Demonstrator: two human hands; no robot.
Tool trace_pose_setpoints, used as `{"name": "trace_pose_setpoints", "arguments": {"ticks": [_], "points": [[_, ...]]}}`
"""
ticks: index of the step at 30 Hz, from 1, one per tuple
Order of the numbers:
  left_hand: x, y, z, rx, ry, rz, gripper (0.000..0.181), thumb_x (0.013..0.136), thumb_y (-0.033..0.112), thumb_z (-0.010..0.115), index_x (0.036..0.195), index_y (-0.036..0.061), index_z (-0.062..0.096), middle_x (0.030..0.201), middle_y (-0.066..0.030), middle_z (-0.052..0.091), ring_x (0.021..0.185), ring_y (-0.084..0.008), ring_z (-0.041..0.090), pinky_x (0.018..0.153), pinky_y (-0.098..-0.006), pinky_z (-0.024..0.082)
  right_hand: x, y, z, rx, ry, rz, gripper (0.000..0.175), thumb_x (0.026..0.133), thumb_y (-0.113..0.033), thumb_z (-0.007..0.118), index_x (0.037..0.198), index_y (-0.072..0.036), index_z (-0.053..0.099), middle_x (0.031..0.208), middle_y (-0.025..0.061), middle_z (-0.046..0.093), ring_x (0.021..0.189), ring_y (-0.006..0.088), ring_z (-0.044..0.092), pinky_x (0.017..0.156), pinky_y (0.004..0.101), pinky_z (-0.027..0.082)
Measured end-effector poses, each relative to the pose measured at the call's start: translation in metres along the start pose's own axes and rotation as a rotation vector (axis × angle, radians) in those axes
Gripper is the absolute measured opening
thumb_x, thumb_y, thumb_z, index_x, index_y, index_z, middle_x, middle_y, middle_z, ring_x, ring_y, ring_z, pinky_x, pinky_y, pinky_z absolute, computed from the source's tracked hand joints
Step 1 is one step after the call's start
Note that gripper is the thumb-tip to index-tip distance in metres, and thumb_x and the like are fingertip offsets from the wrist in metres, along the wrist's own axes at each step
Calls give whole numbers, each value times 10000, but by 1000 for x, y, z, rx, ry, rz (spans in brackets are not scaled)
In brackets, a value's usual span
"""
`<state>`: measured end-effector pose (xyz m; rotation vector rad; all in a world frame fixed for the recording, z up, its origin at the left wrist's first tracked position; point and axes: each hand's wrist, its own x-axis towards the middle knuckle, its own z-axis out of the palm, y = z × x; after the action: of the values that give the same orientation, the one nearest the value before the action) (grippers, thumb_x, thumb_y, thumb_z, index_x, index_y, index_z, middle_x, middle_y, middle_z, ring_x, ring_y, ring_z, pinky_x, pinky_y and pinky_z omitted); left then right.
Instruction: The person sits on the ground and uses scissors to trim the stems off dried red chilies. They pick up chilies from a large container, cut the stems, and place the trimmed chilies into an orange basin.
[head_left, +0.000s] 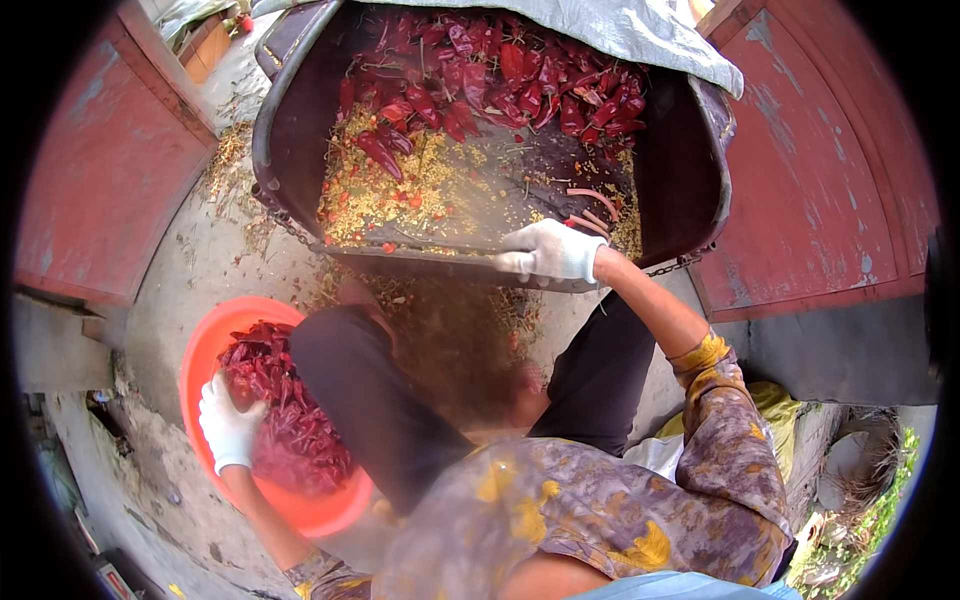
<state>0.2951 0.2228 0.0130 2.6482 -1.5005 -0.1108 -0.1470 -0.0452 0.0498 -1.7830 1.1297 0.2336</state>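
Observation:
My left hand (231, 424), in a white knit glove, lies over dried red chili peppers (300, 427) in an orange-red plastic tub (196, 330). Its thumb is spread from the fingers, with peppers showing in the gap. At the near edge of a dark metal cart bed (420, 257) is my right hand (551, 251), also gloved in white. Its fingers curl at that edge; whether they grip the edge or something small is hidden. Whole dried chilies (480, 75) are heaped at the bed's far end. Yellow seeds (405, 202) and red scraps cover the nearer floor.
Pink curved rods (596, 206), perhaps tool handles, lie beyond my right hand. A grey tarp (600, 22) drapes the cart's far end. Chains (675, 265) hang at its near corners. Red metal doors (817, 165) flank it. Stems and debris (240, 165) litter the concrete.

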Motion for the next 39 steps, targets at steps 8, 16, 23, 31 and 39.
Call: {"name": "trace_pose_setpoints", "arguments": {"ticks": [8,16,23,31,39], "points": [[36,186,-43,-993,-108,255,402,883,61,640,1267,-18,553,1197,-117,634,1109,-193,602,1002,-326,450,168,3,-83,-363,867,185,565,876,-543,579,1098,-26,629,1001,221,687,954,358,670,829,445,519],[106,332,36,-1456,-384,346,517,944,191,597,1366,-61,436,1326,-165,530,1195,-233,545,985,-340,479,136,23,-59,-263,895,-98,364,902,-389,593,1067,-66,624,939,222,674,911,387,653,785,455,495],[84,381,62,-1654,-439,280,456,965,219,583,1341,-15,475,1226,-100,566,1089,-157,540,907,-301,472,52,26,2,-196,915,-445,345,881,-319,665,1100,-58,612,870,198,669,807,385,655,664,439,505],[73,383,55,-1658,-440,249,299,982,188,554,1225,14,553,1020,-33,606,906,-90,560,799,-243,463,16,25,-11,530,846,-547,240,952,-201,628,1093,-8,642,910,20,687,773,89,596,711,266,492],[71,386,58,-1650,-458,272,311,1008,175,491,1256,-12,512,1168,-99,600,1044,-163,606,874,-284,498,15,27,-12,940,697,-437,159,956,-183,621,1030,-43,636,780,-36,597,606,17,480,535,192,387]]}}
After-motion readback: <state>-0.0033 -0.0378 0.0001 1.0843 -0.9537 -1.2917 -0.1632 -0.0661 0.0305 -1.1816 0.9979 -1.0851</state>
